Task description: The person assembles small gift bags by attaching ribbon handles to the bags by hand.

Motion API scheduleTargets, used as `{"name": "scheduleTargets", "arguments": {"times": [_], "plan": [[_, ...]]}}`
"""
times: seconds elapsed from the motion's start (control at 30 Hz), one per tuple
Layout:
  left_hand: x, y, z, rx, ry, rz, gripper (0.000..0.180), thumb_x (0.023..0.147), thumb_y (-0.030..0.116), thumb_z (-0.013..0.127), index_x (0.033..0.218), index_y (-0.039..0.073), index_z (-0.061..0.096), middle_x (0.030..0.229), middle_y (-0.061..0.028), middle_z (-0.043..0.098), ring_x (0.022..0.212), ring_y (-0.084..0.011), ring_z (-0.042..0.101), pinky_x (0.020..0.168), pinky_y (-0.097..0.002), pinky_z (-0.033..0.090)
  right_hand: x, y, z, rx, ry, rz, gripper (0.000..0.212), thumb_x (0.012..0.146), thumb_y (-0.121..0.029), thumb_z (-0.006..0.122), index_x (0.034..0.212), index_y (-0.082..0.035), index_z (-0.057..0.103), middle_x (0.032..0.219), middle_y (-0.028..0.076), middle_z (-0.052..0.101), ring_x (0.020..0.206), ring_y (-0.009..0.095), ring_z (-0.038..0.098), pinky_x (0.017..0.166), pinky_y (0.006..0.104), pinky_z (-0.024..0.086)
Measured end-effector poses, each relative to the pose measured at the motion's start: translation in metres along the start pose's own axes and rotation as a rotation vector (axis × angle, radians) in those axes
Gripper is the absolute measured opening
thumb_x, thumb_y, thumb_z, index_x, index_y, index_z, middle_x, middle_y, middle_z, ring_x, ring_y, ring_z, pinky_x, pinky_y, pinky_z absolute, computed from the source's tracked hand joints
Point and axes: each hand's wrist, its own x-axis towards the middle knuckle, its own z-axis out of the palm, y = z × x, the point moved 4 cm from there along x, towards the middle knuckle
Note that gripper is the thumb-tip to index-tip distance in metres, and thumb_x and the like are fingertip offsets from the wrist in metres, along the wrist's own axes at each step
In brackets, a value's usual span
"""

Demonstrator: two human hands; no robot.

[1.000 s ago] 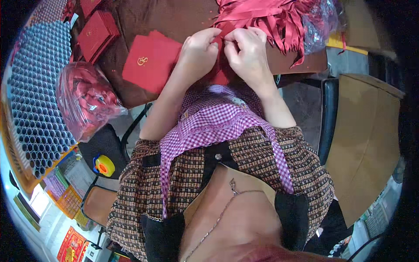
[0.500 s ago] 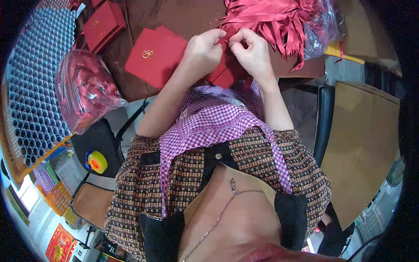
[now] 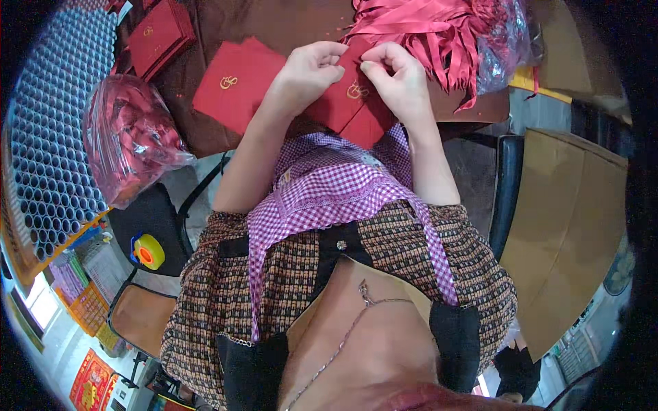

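A flat red card (image 3: 337, 108) with a gold emblem lies between my hands at the table's near edge, partly over another red piece. My right hand (image 3: 401, 79) pinches its upper right edge between thumb and forefinger. With bent fingers, my left hand (image 3: 307, 75) grips the upper left edge; the exact contact is partly hidden. Just left of that hand rests a small stack of matching red cards (image 3: 240, 85). Beyond my right hand spreads a heap of red satin ribbons (image 3: 439, 38).
Clear plastic (image 3: 504, 48) lies beside the ribbons. At left are a stack of red cards (image 3: 161, 40), a plastic bag of red material (image 3: 133, 140) and a rack of tubes (image 3: 58, 151). A tape roll (image 3: 148, 251) sits on a black chair; cardboard (image 3: 565, 240) stands at right.
My hands have moved slightly apart. The card's gold emblem now shows between them, where it was hidden before.
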Motion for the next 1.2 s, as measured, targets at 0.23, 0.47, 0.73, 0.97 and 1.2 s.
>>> {"name": "scheduleTargets", "arguments": {"times": [0.23, 0.47, 0.73, 0.97, 1.2], "plan": [[-0.001, 0.004, 0.003, -0.007, -0.011, 0.014, 0.04, 0.079, -0.002, 0.059, 0.117, -0.007, 0.052, 0.101, -0.0052, 0.062, 0.089, -0.0086, 0.057, 0.079, -0.0211, 0.045, -0.001, -0.004, -0.002, -0.098, 0.003, -0.054, 0.016, 0.079, -0.004, 0.063, 0.094, 0.0, 0.063, 0.085, 0.003, 0.064, 0.078, 0.008, 0.058, 0.074, 0.0234, 0.048], [-0.002, 0.004, 0.003, 0.127, 0.053, 0.141, 0.039, 0.075, 0.009, 0.062, 0.111, -0.004, 0.057, 0.086, -0.0085, 0.064, 0.076, -0.0124, 0.057, 0.071, -0.0278, 0.049, -0.002, -0.012, 0.0, -0.331, 0.104, -0.288, 0.012, 0.075, -0.008, 0.066, 0.084, -0.001, 0.064, 0.079, 0.008, 0.066, 0.075, 0.018, 0.061, 0.076, 0.0309, 0.047], [-0.007, 0.011, 0.007, 0.333, 0.135, 0.156, 0.036, 0.075, 0.011, 0.06, 0.109, -0.001, 0.059, 0.087, -0.0172, 0.065, 0.079, -0.024, 0.063, 0.072, -0.0337, 0.05, -0.008, -0.03, 0.005, -0.719, 0.151, -0.521, 0.009, 0.078, -0.012, 0.065, 0.079, -0.004, 0.06, 0.071, 0.009, 0.063, 0.069, 0.023, 0.06, 0.077, 0.0378, 0.04], [-0.011, 0.018, 0.008, 0.41, 0.165, 0.177, 0.033, 0.075, 0.011, 0.058, 0.106, -0.001, 0.06, 0.088, -0.0204, 0.064, 0.082, -0.0308, 0.063, 0.074, -0.0369, 0.05, -0.005, -0.036, 0.005, -0.881, 0.03, -0.51, 0.012, 0.08, -0.014, 0.063, 0.078, -0.003, 0.058, 0.069, 0.01, 0.062, 0.067, 0.026, 0.06, 0.072, 0.0387, 0.04], [-0.016, 0.024, 0.017, 0.435, 0.149, 0.296, 0.031, 0.079, 0.008, 0.058, 0.108, -0.003, 0.059, 0.082, -0.0139, 0.063, 0.074, -0.0168, 0.06, 0.071, -0.0283, 0.049, 0.0, -0.03, 0.003, -0.83, -0.098, -0.42, 0.013, 0.078, -0.012, 0.061, 0.074, -0.001, 0.057, 0.067, 0.015, 0.06, 0.062, 0.034, 0.059, 0.064, 0.0421, 0.044]]}}
